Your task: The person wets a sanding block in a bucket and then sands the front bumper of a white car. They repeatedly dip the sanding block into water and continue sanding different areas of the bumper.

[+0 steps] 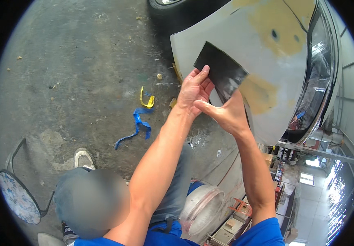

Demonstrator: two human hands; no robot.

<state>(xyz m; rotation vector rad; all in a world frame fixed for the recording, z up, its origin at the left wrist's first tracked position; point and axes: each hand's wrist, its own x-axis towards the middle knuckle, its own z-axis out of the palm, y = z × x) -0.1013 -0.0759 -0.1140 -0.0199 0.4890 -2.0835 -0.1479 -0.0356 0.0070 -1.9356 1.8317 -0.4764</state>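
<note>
A black sheet of sandpaper [225, 71] is pinched at its left edge by my left hand [195, 87], thumb on top and fingers curled beneath. It is held tilted in front of a pale car body panel [213, 30] with yellowish filler patches. My right hand [231, 115] is at the sheet's lower corner, its thumb stretched out to my left wrist. The other fingers of that hand are mostly hidden behind the sheet, but the hand looks open rather than gripping.
A car headlight [318, 78] borders the panel on the right, and a tyre [177, 14] stands at the top. Blue tape [138, 123] and a yellow strip [148, 100] lie on the floor. Below are a round stool [18, 197], a bucket [205, 209] and cluttered shelves [277, 172].
</note>
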